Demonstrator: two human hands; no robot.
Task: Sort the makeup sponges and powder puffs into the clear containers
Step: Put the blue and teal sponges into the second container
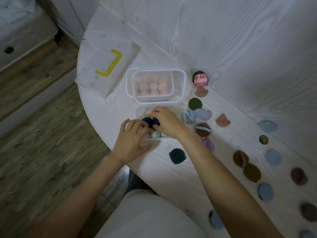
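Note:
Two clear containers stand on the white table. The far container (180,83) holds several peach makeup sponges (152,84). The near container (139,111) holds pale green sponges (155,134) and dark blue sponges (147,121). My left hand (131,140) rests at the container's near left side, its fingertips touching a dark blue sponge. My right hand (165,121) reaches over the container with its fingers curled around another dark blue sponge (156,121). Loose powder puffs lie to the right, among them a dark teal puff (176,156) and a green puff (195,103).
A white packet with a yellow mark (107,66) lies at the table's far left. Many puffs in blue, brown, mauve and olive trail along the table's right side (252,172). The rounded table edge (96,127) borders wooden floor on the left. My lap is below.

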